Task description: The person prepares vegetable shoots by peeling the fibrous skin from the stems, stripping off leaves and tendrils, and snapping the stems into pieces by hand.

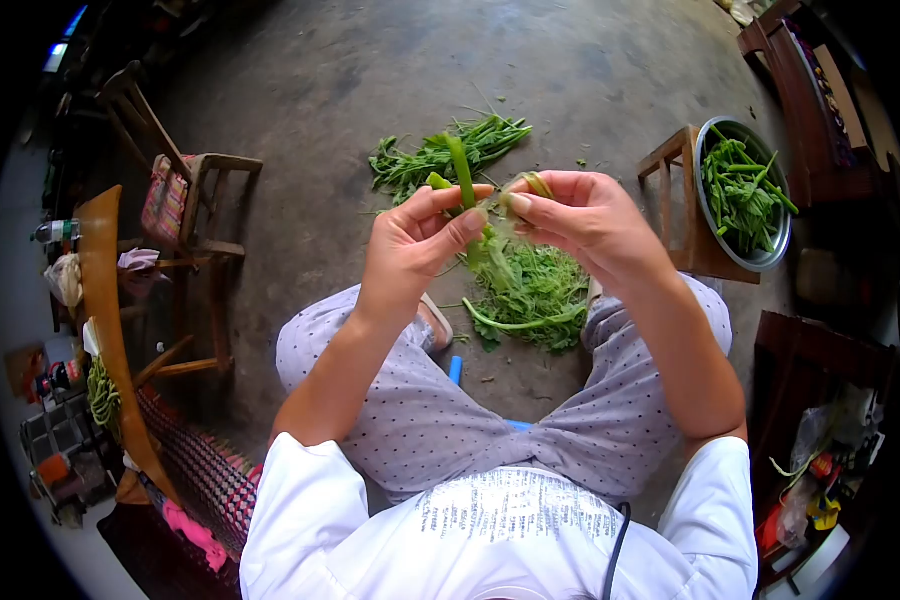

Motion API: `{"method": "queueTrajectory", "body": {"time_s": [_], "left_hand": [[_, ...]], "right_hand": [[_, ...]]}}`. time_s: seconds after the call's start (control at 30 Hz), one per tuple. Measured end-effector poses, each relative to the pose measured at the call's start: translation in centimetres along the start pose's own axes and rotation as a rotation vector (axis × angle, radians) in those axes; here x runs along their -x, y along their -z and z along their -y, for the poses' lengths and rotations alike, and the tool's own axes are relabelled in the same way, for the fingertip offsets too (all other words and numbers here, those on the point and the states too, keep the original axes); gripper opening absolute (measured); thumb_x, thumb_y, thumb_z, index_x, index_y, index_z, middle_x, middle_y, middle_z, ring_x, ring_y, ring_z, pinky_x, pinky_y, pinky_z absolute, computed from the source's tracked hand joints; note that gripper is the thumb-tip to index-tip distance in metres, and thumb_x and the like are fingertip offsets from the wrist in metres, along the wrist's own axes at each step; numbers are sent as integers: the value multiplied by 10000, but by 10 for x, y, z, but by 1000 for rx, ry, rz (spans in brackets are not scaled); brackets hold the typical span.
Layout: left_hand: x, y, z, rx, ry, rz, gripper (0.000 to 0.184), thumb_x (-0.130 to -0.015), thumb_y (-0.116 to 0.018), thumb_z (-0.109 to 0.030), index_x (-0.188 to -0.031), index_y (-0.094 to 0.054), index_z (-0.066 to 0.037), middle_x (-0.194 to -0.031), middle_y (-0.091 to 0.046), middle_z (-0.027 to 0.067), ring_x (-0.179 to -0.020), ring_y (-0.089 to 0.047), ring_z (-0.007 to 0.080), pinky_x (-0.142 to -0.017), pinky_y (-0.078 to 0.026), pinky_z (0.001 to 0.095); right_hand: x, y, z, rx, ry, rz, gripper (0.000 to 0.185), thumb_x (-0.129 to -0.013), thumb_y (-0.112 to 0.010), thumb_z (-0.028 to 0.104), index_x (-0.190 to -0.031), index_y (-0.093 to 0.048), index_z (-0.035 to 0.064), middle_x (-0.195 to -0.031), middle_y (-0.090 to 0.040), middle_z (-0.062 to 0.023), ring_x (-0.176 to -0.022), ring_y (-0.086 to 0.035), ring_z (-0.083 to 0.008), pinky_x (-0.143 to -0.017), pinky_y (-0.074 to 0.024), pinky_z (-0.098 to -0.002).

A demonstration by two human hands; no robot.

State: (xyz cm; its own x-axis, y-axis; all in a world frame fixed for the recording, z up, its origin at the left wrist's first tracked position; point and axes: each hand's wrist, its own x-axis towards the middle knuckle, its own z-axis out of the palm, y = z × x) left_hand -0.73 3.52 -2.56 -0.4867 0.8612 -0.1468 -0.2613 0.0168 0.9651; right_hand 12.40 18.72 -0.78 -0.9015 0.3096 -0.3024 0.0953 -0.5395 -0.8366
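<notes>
My left hand (425, 235) is closed around a green leafy stalk (461, 170), thumb against fingers, with pieces of stem standing up out of the grip. Close on its right, my right hand (575, 212) pinches a thin, pale strip of stem skin (507, 192) between thumb and forefinger. Wispy strands hang in the small gap between the hands. Below them on the floor, between my feet, lies a heap of leaves and peelings (532, 290), with a long pale stem across its front. Farther off is a bundle of green stalks (457, 147).
At the right, a metal basin (709, 205) of cut green stalks (745, 190) rests on a wooden stool (675, 190). A wooden chair (195, 185) with a patterned cushion stands on the left, near a wooden tabletop edge (110, 320). Concrete floor (590, 70) stretches ahead.
</notes>
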Motion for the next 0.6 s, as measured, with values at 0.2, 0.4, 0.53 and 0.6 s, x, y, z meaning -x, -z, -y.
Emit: {"method": "queueTrajectory", "body": {"time_s": [0.2,0.4,0.53,0.6], "left_hand": [[0,14,-3,377,217,-5,369,-901,-589,-162,-1226,-530,2,-1024,-618,53,-825,-602,94,-753,-512,219],[2,18,-6,449,293,41,317,-893,-606,-193,-1167,-593,-34,-998,-623,32,-849,-605,113,-797,-509,264],[3,18,-6,454,329,16,361,-903,-584,-153,-1216,-532,18,-1043,-603,89,-812,-624,125,-745,-534,225],[3,17,-6,430,332,12,355,-902,-585,-155,-1209,-539,17,-1044,-605,90,-814,-623,123,-752,-533,226]], "right_hand": [[19,27,32,-33,182,405,194,-866,-627,131,-951,-604,-42,-812,-604,-72,-714,-571,-110,-659,-476,-226],[25,38,36,-20,351,181,231,-872,-580,120,-1052,-564,-24,-867,-588,-65,-743,-579,-114,-662,-497,-249],[16,41,15,706,140,84,249,-877,-601,182,-1034,-591,-11,-965,-629,-113,-807,-617,-165,-690,-509,-322],[14,36,-8,1387,410,-2,287,-844,-638,204,-1022,-589,-16,-987,-627,-156,-776,-617,-270,-705,-507,-355]]}}
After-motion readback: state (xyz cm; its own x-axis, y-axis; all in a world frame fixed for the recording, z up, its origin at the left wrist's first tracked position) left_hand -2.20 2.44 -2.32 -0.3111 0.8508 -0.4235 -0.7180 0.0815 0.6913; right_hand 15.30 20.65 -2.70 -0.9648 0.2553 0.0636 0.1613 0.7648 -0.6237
